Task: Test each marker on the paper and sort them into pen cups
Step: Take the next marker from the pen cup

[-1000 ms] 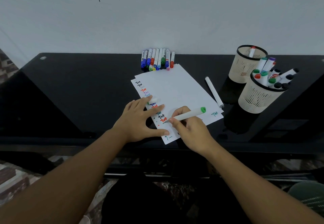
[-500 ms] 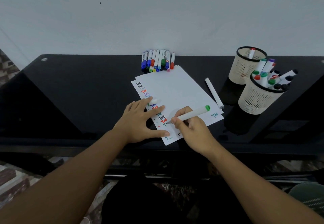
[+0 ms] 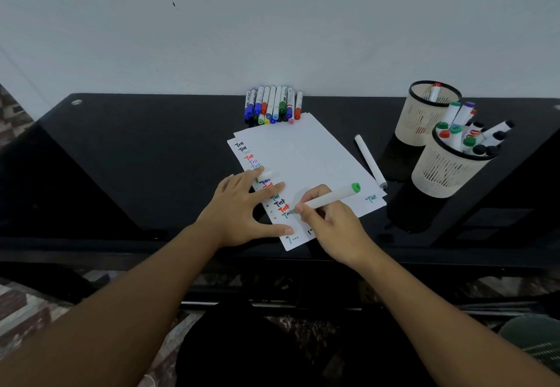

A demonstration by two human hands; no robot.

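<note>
Working at black desk point(image 3: 151, 156), we are roughly midway by our reading. Paper point(image 3: 303, 156) carrying column of "Test" marks down its left edge. Near cup point(image 3: 448, 171) already holding many markers, far cup point(image 3: 424, 113) showing 1. Row of untested markers point(image 3: 272, 104) waiting beyond paper; 1 white marker point(image 3: 369, 160) lying beside cups. Left hand point(image 3: 242, 213) pressing paper flat, fingers spread. Right hand point(image 3: 330, 220) pinching green marker point(image 3: 327, 200), tip touching paper, writing
</note>
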